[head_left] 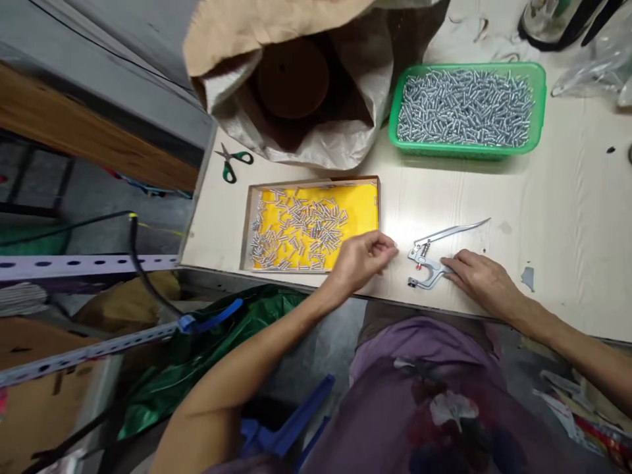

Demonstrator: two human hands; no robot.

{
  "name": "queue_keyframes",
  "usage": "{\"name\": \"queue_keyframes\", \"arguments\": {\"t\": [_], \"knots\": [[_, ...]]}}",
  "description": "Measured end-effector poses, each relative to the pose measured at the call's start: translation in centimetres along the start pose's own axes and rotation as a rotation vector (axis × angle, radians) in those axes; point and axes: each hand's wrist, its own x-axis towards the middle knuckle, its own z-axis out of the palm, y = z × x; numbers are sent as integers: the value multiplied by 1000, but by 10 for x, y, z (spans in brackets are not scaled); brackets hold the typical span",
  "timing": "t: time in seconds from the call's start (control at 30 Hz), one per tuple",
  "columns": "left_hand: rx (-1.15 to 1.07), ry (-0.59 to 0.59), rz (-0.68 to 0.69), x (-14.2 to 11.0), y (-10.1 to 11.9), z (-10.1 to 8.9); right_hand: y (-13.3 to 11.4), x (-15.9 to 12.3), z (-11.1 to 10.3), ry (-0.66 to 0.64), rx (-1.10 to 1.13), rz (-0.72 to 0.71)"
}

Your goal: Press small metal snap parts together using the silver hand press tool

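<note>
My left hand point(363, 260) is over the right front corner of a shallow cardboard box point(364, 210) lined in yellow. Its thumb and fingertips are pinched together; whatever is between them is too small to make out. Small silver pieces point(316, 220) that look like springs or screws lie scattered in the box. Snap pliers point(433, 270) with a red-tipped jaw lie on the table, handles spread and jaw facing left. My right hand point(481, 280) rests at the table's front edge, its fingers closed on the lower handle, which they partly hide.
A green plastic basket point(540, 118) full of similar silver pieces stands at the back right. Behind the box is a large open sack point(340, 141) with a brown round thing inside. Green-handled scissors point(228, 163) lie at the left; a grey scrap point(528, 278) lies at the right.
</note>
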Motion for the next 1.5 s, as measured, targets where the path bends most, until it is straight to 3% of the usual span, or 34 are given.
{"name": "queue_keyframes", "arguments": {"t": [0.1, 0.2, 0.3, 0.5, 0.77, 1.0, 1.13, 1.3, 1.5], "knots": [[-242, -148, -293, -16, 3, 31, -2, 1, 4, 2, -66, -34], [-279, -102, -453, -20, 0, 53, -1, 2, 5, 35, -133, -94], [-270, -54, -513, -21, -5, 63, 1, 0, 5, 70, -172, -128], [-311, -89, -558, -21, -9, 70, 3, -1, 6, 106, -171, -131], [-106, -222, -680, -8, 10, 63, 4, 1, 10, 45, -109, -130], [-61, -258, -637, -4, 6, 61, 35, 11, -11, 24, -39, -27], [-27, -278, -647, -4, 7, 62, 51, 12, -7, -1, -21, -9], [0, -281, -652, -4, 13, 62, 52, 4, 4, 17, 1, -13], [9, -270, -626, -6, 12, 64, 51, 5, -5, 0, -38, 12]]}}
